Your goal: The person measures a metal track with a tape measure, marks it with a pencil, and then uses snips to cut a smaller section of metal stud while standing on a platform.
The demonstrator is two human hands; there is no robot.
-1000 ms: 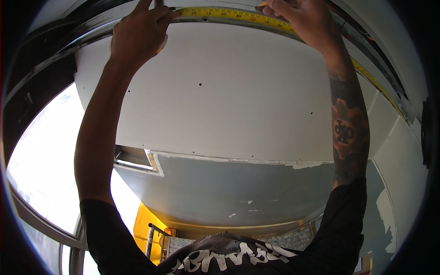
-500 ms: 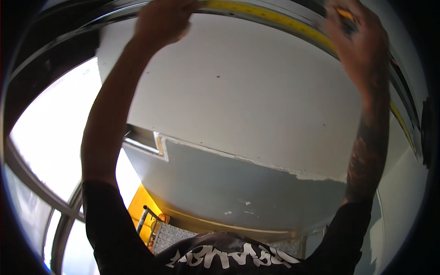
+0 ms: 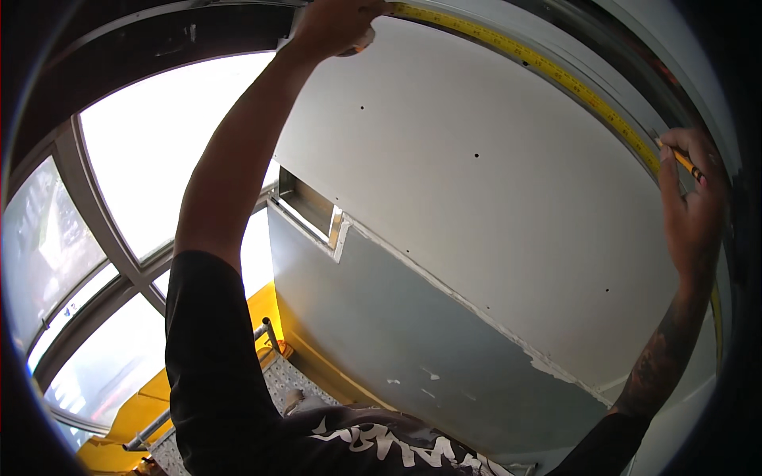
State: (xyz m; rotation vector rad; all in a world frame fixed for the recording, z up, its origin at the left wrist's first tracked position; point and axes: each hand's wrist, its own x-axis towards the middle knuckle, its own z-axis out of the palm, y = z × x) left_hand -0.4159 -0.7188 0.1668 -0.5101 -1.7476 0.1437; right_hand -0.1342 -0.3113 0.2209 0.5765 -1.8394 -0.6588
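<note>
A yellow tape measure [image 3: 567, 78] stretches in an arc along the top edge of a pale wall board, against a metal channel. My left hand [image 3: 337, 28] is closed around the tape at the upper left; a small whitish and orange bit shows under the palm, too hidden to name. At the far right my right hand [image 3: 697, 202] pinches an orange pencil [image 3: 684, 164] with dark bands. The pencil's tip is beside the tape's edge, at the channel. Past this hand, the yellow blade runs on down the right side.
The pale board [image 3: 444, 206] has several dark screw spots. Below lies a grey-blue panel [image 3: 381, 317] with a ragged joint and a rectangular opening [image 3: 305, 202]. Bright windows [image 3: 182, 135] fill the left. A perforated metal platform [image 3: 305, 381] with a rail stands below, beside yellow sheeting [image 3: 143, 408].
The view has turned and shifted. My right hand has come lower along the tape, and the pencil now points at the channel. My left hand keeps its hold on the tape.
</note>
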